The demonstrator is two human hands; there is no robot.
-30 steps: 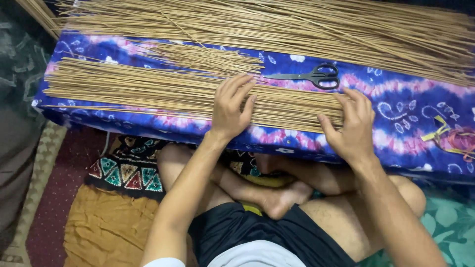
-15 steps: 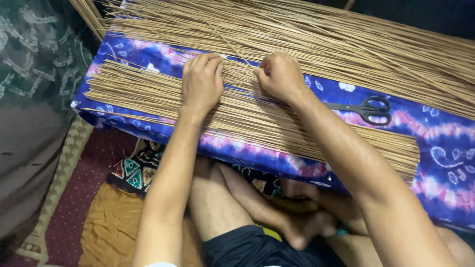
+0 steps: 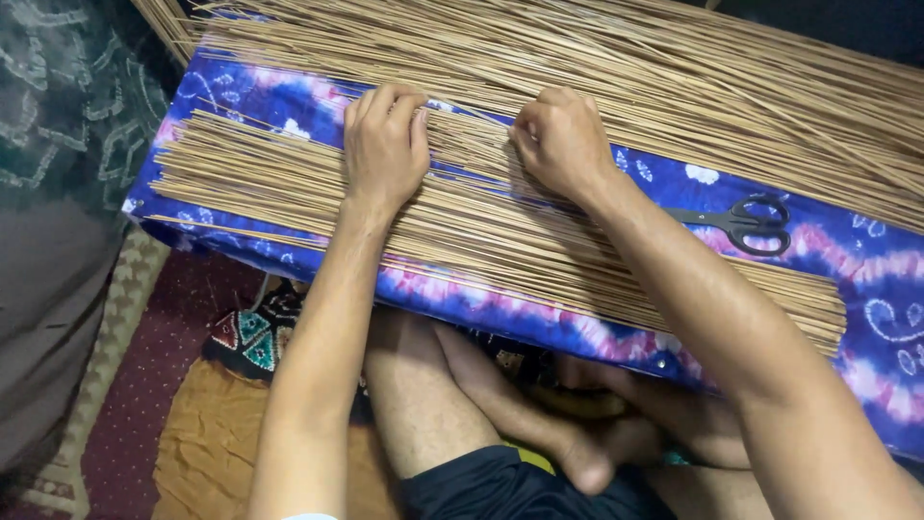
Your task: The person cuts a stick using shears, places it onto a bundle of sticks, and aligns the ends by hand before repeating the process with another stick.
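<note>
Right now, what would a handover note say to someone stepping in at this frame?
Left hand: palm down, fingers curled over the far edge of the near row of thin sticks.
Right hand: fist-like grip, pinching sticks at the same edge.
Sticks lie side by side on the blue-purple tie-dye cushion; a larger loose pile lies behind.
Black scissors rest untouched to the right.
Done: near row laid flat.
Left: far pile unsorted.

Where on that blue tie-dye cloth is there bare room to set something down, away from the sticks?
Bare blue-and-pink tie-dye cloth shows right of the black scissors, between the far heap of thin tan sticks and the near flat row of sticks. A smaller patch lies left of the left hand. Around the right hand it is crowded.
</note>
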